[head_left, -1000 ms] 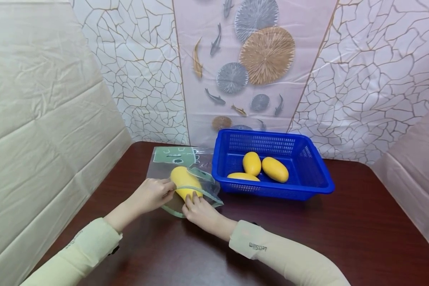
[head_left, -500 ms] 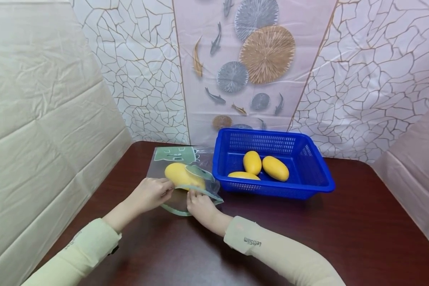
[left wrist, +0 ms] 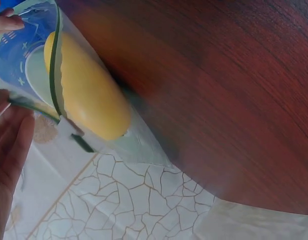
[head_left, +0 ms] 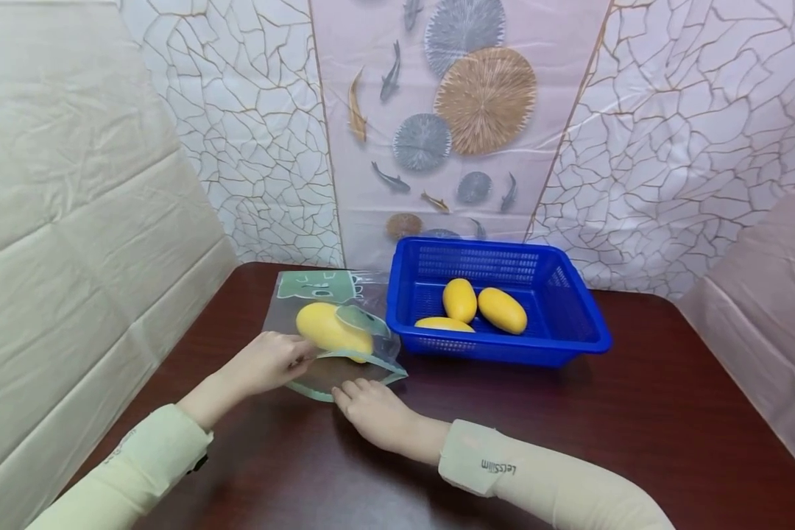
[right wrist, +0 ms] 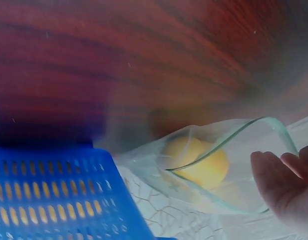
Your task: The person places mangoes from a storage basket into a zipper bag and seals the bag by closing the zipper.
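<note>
A clear zip bag point(head_left: 285, 313) with a green cartoon print and green-edged mouth lies on the table, its mouth gaping toward me. Inside rests one yellow mango point(head_left: 324, 327), also seen through the plastic in the left wrist view as a long mango point(left wrist: 89, 90). My left hand point(head_left: 265, 361) pinches the upper edge of the mouth at its left side. Just in front of the mouth is my right hand point(head_left: 374, 412), its fingers loosely bent with nothing in them. In the right wrist view the right hand point(right wrist: 288, 185) overlaps the bag's rim.
A blue plastic basket point(head_left: 503, 352) stands right of the bag, close to its side. It holds three more mangoes, such as the right-hand mango point(head_left: 502, 311). Dark red-brown tabletop point(head_left: 570, 419) extends to the right, and patterned cloth hangs behind the table.
The mango has slid deeper into the bag and turned more sideways. My right hand has let go of it and drawn back out of the mouth, while the left hand keeps its grip.
</note>
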`<action>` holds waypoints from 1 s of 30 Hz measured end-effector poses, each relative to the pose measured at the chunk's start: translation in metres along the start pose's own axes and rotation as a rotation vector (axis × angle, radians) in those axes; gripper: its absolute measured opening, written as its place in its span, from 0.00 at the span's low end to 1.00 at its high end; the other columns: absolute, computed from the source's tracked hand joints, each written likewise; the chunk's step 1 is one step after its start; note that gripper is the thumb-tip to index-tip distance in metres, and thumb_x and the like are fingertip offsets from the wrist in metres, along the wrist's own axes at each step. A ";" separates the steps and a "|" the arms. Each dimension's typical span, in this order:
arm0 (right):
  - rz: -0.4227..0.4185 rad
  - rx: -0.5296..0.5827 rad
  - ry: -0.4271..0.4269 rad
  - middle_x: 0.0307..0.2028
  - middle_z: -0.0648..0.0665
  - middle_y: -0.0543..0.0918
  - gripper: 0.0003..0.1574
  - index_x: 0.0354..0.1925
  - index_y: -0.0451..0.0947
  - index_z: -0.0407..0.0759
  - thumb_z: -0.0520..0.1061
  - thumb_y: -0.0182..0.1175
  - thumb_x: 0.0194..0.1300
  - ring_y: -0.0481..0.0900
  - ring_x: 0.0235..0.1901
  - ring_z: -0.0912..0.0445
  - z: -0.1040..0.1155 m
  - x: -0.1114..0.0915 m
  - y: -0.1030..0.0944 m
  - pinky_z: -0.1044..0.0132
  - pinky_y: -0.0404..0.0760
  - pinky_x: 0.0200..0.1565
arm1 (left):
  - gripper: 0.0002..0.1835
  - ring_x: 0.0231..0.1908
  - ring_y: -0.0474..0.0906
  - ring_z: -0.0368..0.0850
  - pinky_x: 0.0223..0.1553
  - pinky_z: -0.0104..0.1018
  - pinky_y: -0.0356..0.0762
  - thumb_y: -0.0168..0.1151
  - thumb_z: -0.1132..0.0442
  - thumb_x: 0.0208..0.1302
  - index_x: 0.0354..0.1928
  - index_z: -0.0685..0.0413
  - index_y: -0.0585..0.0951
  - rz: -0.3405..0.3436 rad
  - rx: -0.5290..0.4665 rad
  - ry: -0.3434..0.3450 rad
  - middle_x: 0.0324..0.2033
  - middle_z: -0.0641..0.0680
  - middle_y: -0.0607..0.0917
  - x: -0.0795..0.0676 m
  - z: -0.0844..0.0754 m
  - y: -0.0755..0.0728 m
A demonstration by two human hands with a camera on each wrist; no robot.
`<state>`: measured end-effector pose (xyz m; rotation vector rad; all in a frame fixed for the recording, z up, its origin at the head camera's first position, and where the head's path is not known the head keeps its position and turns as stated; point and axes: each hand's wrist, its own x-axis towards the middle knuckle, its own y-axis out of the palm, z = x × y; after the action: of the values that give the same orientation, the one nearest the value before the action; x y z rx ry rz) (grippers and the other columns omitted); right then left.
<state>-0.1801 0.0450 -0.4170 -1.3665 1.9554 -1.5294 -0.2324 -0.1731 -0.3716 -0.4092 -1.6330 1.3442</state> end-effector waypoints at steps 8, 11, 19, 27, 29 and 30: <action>-0.061 0.217 0.032 0.41 0.48 0.83 0.16 0.48 0.79 0.42 0.41 0.58 0.61 0.81 0.41 0.57 -0.011 -0.009 -0.004 0.68 0.78 0.45 | 0.11 0.18 0.61 0.28 0.21 0.23 0.63 0.65 0.70 0.48 0.22 0.45 0.75 0.111 -0.066 -0.019 0.17 0.39 0.72 0.001 0.001 -0.003; -0.105 0.280 0.030 0.41 0.48 0.83 0.17 0.49 0.78 0.40 0.40 0.59 0.60 0.81 0.42 0.56 -0.016 -0.013 -0.007 0.67 0.79 0.46 | 0.08 0.18 0.61 0.28 0.21 0.24 0.64 0.65 0.67 0.50 0.22 0.45 0.78 0.118 -0.056 -0.023 0.16 0.39 0.73 0.003 0.001 -0.005; -0.217 0.367 0.050 0.41 0.47 0.84 0.19 0.48 0.79 0.39 0.37 0.62 0.56 0.81 0.42 0.56 -0.038 -0.015 -0.016 0.66 0.79 0.46 | 0.08 0.17 0.59 0.29 0.20 0.25 0.61 0.65 0.60 0.56 0.21 0.45 0.78 0.139 -0.024 -0.056 0.14 0.38 0.69 0.017 0.006 -0.012; -0.302 0.391 0.117 0.37 0.46 0.84 0.15 0.45 0.80 0.38 0.36 0.61 0.57 0.81 0.38 0.55 -0.067 -0.023 -0.027 0.65 0.79 0.43 | 0.05 0.18 0.64 0.31 0.21 0.27 0.64 0.63 0.61 0.56 0.24 0.48 0.80 0.159 0.016 -0.015 0.17 0.40 0.74 0.041 0.000 -0.014; -0.309 0.406 0.147 0.37 0.46 0.84 0.14 0.45 0.80 0.38 0.36 0.60 0.58 0.81 0.38 0.55 -0.076 -0.026 -0.031 0.64 0.80 0.43 | 0.03 0.20 0.70 0.33 0.23 0.28 0.69 0.63 0.60 0.57 0.27 0.49 0.82 0.163 0.020 -0.004 0.20 0.42 0.78 0.049 -0.003 -0.013; -0.311 0.412 0.165 0.37 0.45 0.84 0.14 0.45 0.80 0.38 0.36 0.60 0.59 0.81 0.38 0.54 -0.082 -0.028 -0.032 0.63 0.80 0.44 | 0.03 0.22 0.73 0.35 0.24 0.29 0.71 0.63 0.60 0.57 0.28 0.49 0.82 0.162 0.021 0.004 0.22 0.43 0.80 0.053 -0.005 -0.012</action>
<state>-0.2090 0.1158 -0.3659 -1.4401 1.4366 -2.1041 -0.2514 -0.1349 -0.3370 -0.5408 -1.6087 1.4784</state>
